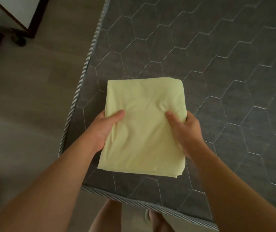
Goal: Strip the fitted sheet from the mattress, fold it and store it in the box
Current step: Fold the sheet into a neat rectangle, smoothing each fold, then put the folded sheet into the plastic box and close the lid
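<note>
The pale yellow fitted sheet point(144, 121) is folded into a thick rectangle over the near left corner of the bare grey quilted mattress point(226, 67). My left hand point(106, 128) grips its left edge, thumb on top and fingers hidden underneath. My right hand point(185, 129) grips the right edge the same way, thumb pressing a crease into the cloth. Whether the sheet rests on the mattress or hangs just above it I cannot tell. No box is in view.
The mattress's striped piped edge point(87, 71) runs up the left side and along the near end. Grey floor point(33, 97) lies to the left. A dark-framed piece of furniture on a castor point(19, 40) stands at the top left. My legs show below.
</note>
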